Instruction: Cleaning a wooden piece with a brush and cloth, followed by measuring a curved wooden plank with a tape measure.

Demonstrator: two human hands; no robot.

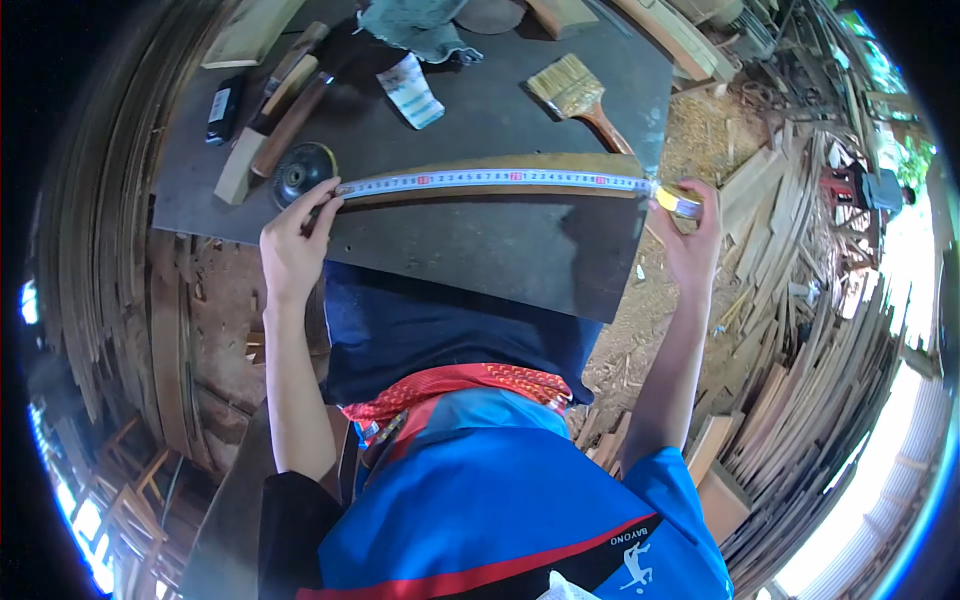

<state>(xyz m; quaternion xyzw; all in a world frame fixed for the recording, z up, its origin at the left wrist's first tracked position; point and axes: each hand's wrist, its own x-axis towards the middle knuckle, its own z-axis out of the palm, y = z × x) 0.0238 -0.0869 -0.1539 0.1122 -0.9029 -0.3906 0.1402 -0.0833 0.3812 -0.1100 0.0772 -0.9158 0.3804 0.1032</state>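
A tape measure point(680, 203) with a yellow case sits in the grip of my right hand point(690, 232), off the right edge of the dark tabletop. Its pale blade point(470, 179) runs leftward along a narrow wooden strip point(560, 164) that lies on the table. At the strip's left end, my left hand point(298, 240) pinches the blade's end between thumb and fingers. Just beyond those fingertips lies a round black disc point(305, 172).
On the dark tabletop point(480, 245) lie a wide paintbrush point(568, 88), a folded paper piece point(411, 92), a grey cloth point(415, 28), a small black box point(224, 110) and wooden-handled tools point(292, 122). Stacked boards point(800, 400) flank both sides. Wood shavings cover the floor at right.
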